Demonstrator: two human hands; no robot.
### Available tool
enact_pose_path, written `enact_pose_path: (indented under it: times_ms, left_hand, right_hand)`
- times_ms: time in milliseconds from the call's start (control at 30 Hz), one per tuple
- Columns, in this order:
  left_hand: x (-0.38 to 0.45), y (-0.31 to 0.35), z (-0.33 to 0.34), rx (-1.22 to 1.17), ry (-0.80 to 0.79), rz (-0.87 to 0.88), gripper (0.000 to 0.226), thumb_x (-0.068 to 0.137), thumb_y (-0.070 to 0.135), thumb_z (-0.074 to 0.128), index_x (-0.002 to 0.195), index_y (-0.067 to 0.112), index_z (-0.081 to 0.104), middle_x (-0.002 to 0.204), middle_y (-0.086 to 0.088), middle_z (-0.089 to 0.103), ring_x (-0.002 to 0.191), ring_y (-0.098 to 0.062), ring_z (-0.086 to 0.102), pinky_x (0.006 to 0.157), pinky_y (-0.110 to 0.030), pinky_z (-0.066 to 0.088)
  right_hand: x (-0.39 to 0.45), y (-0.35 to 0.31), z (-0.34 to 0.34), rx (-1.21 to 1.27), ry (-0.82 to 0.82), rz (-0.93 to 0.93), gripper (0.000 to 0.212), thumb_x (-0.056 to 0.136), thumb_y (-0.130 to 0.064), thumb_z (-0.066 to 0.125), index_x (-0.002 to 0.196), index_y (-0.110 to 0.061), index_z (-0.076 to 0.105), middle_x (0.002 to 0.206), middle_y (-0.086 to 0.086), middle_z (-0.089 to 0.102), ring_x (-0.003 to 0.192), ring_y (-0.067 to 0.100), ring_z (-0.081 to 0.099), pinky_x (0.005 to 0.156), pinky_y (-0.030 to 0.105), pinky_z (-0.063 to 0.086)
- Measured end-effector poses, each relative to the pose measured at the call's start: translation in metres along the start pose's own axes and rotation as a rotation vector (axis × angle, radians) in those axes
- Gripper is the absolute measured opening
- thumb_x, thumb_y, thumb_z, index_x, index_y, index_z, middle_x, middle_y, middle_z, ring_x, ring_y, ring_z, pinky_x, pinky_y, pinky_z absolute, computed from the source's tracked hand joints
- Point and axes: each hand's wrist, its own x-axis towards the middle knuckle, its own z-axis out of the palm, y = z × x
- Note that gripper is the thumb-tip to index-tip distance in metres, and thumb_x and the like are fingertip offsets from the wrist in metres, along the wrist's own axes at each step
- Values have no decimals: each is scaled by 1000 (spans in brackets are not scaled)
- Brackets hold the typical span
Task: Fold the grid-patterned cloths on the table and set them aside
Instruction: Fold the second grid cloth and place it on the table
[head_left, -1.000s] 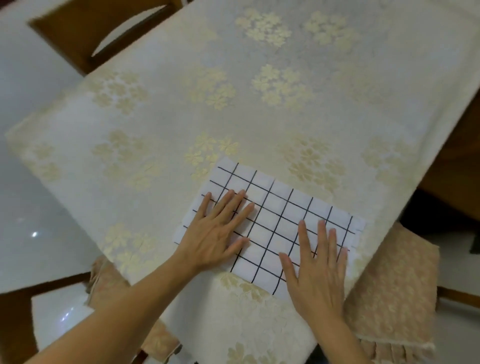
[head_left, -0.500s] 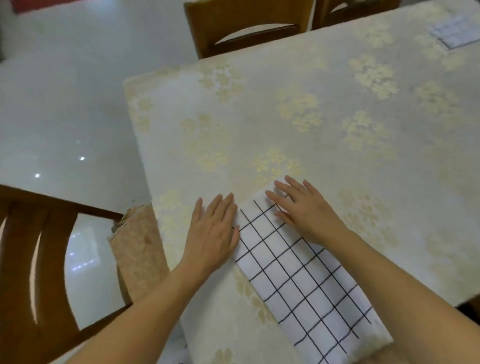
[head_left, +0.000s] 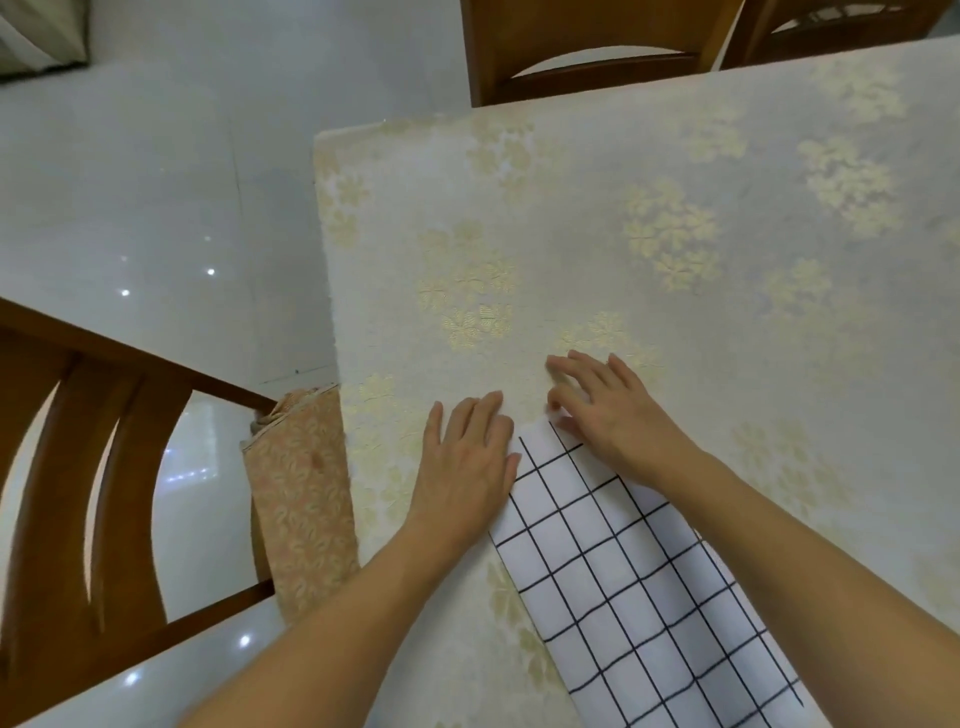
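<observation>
Cloth (head_left: 639, 587): white, black grid, folded into a long strip on the floral tablecloth (head_left: 675, 208) near the table's left edge | left hand (head_left: 467, 462): flat, fingers straight, beside the strip's left edge | right hand (head_left: 608, 410): fingers spread, pressing its far end | wooden chairs (head_left: 582, 52) around.

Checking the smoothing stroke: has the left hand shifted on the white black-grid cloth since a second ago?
Yes. The left hand slid off the white black-grid cloth toward its left edge, now lying mostly on the floral tablecloth.
</observation>
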Motion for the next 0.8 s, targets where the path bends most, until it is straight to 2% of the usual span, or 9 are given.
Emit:
enact_pose_path:
  times_ms: [133,267,367,467,533,600,667,767,800]
  left_hand:
    - [3,3,1,-3,-3,-31,30,93,38,54,111,15,57,143,-5,48,129,-27,45,110,-58,35]
    - [7,8,-1,-5,-6,-54,36,92,44,52,114,17,57,140,-6,49,125,-29,47,109,-58,35]
    - [14,12,-4,-38,-33,-68,36,92,46,51,114,18,57,139,-8,48,125,-31,47,109,-60,33]
    - [21,14,-6,-142,-72,-83,26,95,40,54,107,18,58,142,-8,46,131,-31,41,114,-62,25]
    - [22,14,-9,-206,-91,-80,20,98,35,52,104,17,59,141,-6,46,133,-28,39,116,-62,19]
    - [22,14,-13,-226,-92,-37,19,100,33,49,103,16,58,136,-3,49,131,-24,41,117,-61,16]
    - [21,12,-17,-216,-57,25,19,99,32,48,101,16,57,130,-3,54,125,-24,47,116,-62,20]
    - [19,10,-20,-143,0,145,22,99,31,43,104,15,57,123,-6,60,117,-26,56,111,-65,30]
    - [19,8,-21,-121,18,185,21,99,30,42,105,15,56,122,-6,61,116,-25,58,110,-65,32]
  right_hand:
    - [7,2,-4,-29,-70,-11,31,104,-39,25,110,-16,44,162,16,20,151,35,12,118,61,16]
    - [7,0,-4,-57,-59,-62,43,106,-39,14,110,-11,46,159,20,25,149,37,18,118,61,19]
    - [0,-2,-7,-42,10,-70,44,106,-38,18,117,-9,49,155,20,32,145,36,26,118,59,22]
    - [-6,-3,-15,-4,78,-70,32,106,-37,23,105,-15,45,150,18,39,142,34,33,117,57,25]
    - [-7,-1,-17,-21,78,-90,31,106,-37,24,107,-15,46,150,16,41,141,33,34,117,57,25]
    - [-5,3,-20,-39,58,-111,30,106,-37,25,112,-16,46,151,13,40,142,32,33,118,57,24]
    - [-3,7,-24,-5,17,-123,25,104,-40,29,114,-22,44,155,8,36,145,31,30,119,56,22]
    - [2,11,-31,8,-59,-168,37,99,-48,32,131,-34,45,163,1,22,150,29,17,121,56,17]
    - [4,11,-33,-3,-78,-189,39,98,-49,31,131,-36,47,164,0,20,151,29,15,121,56,17]
